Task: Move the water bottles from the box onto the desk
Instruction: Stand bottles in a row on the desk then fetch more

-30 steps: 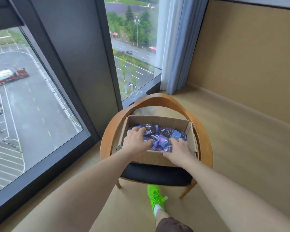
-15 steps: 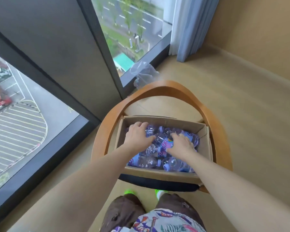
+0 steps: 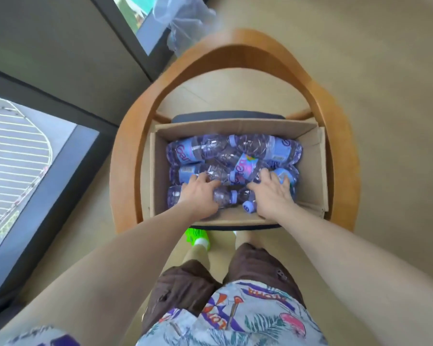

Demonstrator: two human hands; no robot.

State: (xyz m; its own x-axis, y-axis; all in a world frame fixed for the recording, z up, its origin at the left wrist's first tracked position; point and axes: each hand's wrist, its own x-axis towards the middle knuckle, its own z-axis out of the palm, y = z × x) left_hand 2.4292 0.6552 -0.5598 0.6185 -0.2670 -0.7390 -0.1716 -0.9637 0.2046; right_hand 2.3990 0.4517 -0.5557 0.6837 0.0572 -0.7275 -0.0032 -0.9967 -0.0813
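Note:
Several clear water bottles (image 3: 235,151) with blue caps and purple labels lie on their sides in an open cardboard box (image 3: 313,171). The box sits on the dark seat of a wooden chair. Both my hands are inside the box. My left hand (image 3: 199,194) curls over the front-left bottle (image 3: 223,199), whose capped neck sticks out to the right of my palm. Over a blue-labelled bottle (image 3: 286,174) at the front right, my right hand (image 3: 270,193) lies with spread fingers bent around it. No desk is in view.
The chair's curved wooden back and armrest (image 3: 235,46) ring the box on three sides. A crumpled clear plastic bag (image 3: 183,18) lies on the floor behind it. A floor-to-ceiling window (image 3: 18,146) runs along the left. My legs stand right in front of the seat.
My view has tipped down and come closer to the box. Both hands have slid toward the box's near side and settled on the front bottles.

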